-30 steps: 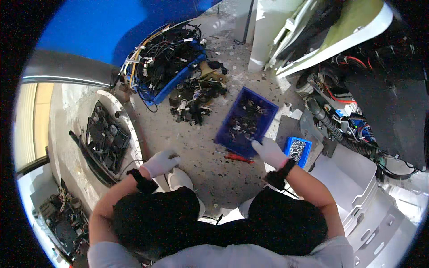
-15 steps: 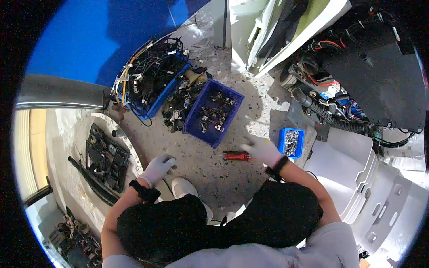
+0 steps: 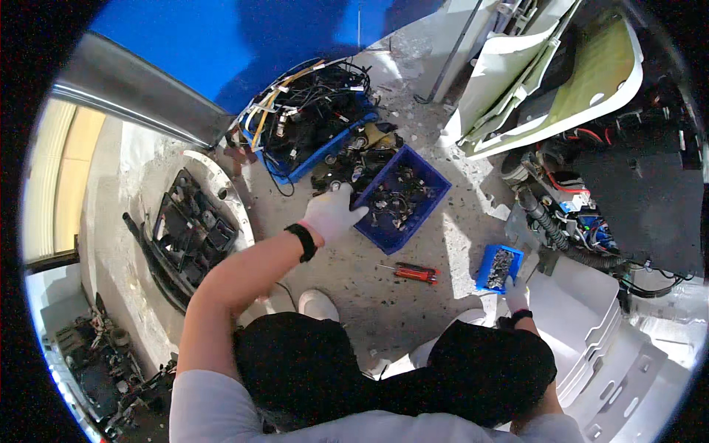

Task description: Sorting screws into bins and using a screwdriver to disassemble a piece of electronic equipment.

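Note:
My left hand [image 3: 331,214], in a white glove, reaches to a heap of dark mechanical parts [image 3: 354,166] on the floor. Its thumb stands apart from the fingers, by the near left rim of a dark blue crate [image 3: 441,198]. Small metal-and-black parts [image 3: 399,203] lie inside that crate. My gloved right hand [image 3: 518,295] is low at the right, against the near right corner of a small blue bin [image 3: 490,260] of small silver metal pieces [image 3: 501,267]; its fingers are mostly hidden. A screwdriver with a red and black handle [image 3: 417,273] lies on the floor between my hands.
A blue crate [image 3: 295,175] heaped with black cables [image 3: 314,111] stands behind the dark parts. Black plastic trays [image 3: 193,229] lie at the left. Stacked white plastic panels [image 3: 583,295] and a black unit with a corrugated hose [image 3: 543,221] stand at the right.
My left hand has moved forward and right, from near my shoe to the parts heap. My right hand has gone from beside the screwdriver to the small blue bin. The view has shifted too.

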Demonstrator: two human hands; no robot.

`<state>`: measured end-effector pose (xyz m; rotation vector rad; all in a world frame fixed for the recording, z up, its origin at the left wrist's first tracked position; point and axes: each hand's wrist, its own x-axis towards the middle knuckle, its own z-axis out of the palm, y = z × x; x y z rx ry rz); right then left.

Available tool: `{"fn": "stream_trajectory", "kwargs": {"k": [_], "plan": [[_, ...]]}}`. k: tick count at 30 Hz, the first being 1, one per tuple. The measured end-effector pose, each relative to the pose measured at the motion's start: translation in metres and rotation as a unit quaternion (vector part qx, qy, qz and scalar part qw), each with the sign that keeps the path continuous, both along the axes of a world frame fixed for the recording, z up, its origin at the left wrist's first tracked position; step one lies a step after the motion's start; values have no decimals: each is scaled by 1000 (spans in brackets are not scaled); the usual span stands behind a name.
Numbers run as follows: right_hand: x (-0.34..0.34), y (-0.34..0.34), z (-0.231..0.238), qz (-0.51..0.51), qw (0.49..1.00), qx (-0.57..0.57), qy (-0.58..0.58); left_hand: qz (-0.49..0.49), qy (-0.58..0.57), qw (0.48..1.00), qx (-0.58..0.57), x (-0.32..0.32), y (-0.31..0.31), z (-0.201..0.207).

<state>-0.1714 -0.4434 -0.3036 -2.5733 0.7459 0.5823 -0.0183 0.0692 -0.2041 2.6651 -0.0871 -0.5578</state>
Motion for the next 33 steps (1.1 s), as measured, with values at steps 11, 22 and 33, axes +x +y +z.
{"fn": "stream_trajectory", "kwargs": {"k": [11, 22, 33], "plan": [[39, 114, 31, 0, 991, 132, -26, -66, -3, 994, 82, 32, -12, -42], [77, 143, -15, 72, 975, 204, -43, -69, -32, 992, 103, 26, -38, -41], [115, 171, 7, 103, 969, 224, -13, -44, -43, 992, 106, 33, -39, -42]]}}
